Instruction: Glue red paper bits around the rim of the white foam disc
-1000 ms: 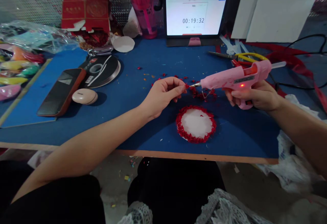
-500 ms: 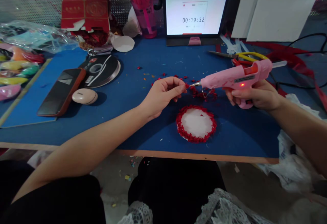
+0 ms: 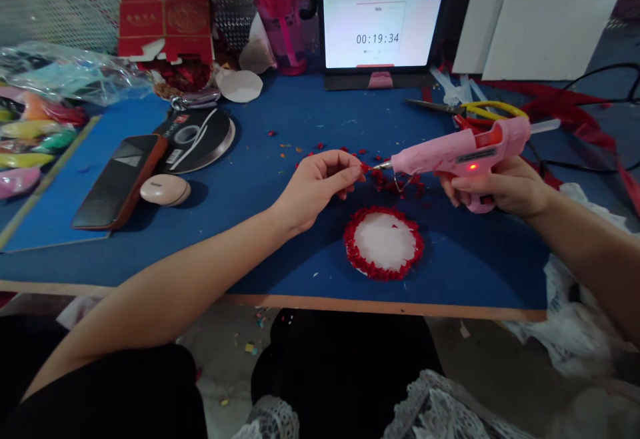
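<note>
Between the thumb and fingertips of my left hand (image 3: 325,185) is a small red piece (image 3: 365,167). The metal nozzle of a pink glue gun (image 3: 440,152) meets that piece, or nearly so. My right hand (image 3: 500,185) is wrapped round the gun's handle, and a red light glows on its side. Below the nozzle, a white disc (image 3: 384,241) with a ring of red pieces around its edge lies on the blue table. More red pieces (image 3: 387,184) are scattered behind it, under the gun.
A tablet (image 3: 383,19) showing a timer stands at the back, beside a pink bottle (image 3: 277,19). Scissors (image 3: 490,109) and red ribbon (image 3: 570,115) lie back right. At left are a ribbon spool (image 3: 200,139), a dark phone (image 3: 120,182) and a beige oval case (image 3: 165,189).
Both hands hold nearly the same pose, with the nozzle still at the small red piece. The timer on the tablet has gone from 00:19:32 to 00:19:34.
</note>
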Demonstrator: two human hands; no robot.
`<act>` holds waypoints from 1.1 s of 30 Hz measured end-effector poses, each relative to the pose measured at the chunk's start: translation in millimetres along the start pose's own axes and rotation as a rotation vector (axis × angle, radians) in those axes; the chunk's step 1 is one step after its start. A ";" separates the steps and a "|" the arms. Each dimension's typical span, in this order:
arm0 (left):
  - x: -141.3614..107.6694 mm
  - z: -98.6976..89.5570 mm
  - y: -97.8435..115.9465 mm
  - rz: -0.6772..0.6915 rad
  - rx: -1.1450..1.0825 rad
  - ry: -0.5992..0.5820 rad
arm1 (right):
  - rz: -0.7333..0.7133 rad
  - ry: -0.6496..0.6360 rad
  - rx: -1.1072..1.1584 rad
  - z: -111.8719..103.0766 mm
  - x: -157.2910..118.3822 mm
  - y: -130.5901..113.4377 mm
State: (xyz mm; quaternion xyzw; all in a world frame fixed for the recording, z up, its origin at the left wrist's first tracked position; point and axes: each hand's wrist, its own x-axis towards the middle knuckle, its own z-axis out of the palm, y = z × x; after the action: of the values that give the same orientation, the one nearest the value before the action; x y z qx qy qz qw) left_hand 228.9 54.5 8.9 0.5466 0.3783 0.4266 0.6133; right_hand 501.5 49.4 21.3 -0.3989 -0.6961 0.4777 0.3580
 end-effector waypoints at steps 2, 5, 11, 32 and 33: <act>-0.3 0.2 0.7 -0.003 0.006 0.007 | 0.000 0.003 -0.011 -1.2 0.4 1.0; -0.3 -0.2 0.7 0.008 0.000 -0.001 | -0.011 0.016 -0.022 -3.8 1.9 2.0; -0.4 -4.3 -3.5 0.132 0.111 -0.031 | -0.027 0.202 -0.179 -19.1 7.8 13.3; -9.6 -9.6 14.6 0.636 0.845 -0.171 | -0.462 0.783 -0.687 -31.7 1.0 -0.2; -9.4 -9.9 14.4 0.662 0.873 -0.199 | -0.418 0.751 -0.673 -28.7 -3.1 -3.6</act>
State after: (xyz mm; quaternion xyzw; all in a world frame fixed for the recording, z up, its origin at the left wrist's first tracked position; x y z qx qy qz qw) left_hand 214.8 49.6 22.0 0.8771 0.2685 0.3466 0.1961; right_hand 527.4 56.7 32.6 -0.4878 -0.6993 -0.0283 0.5218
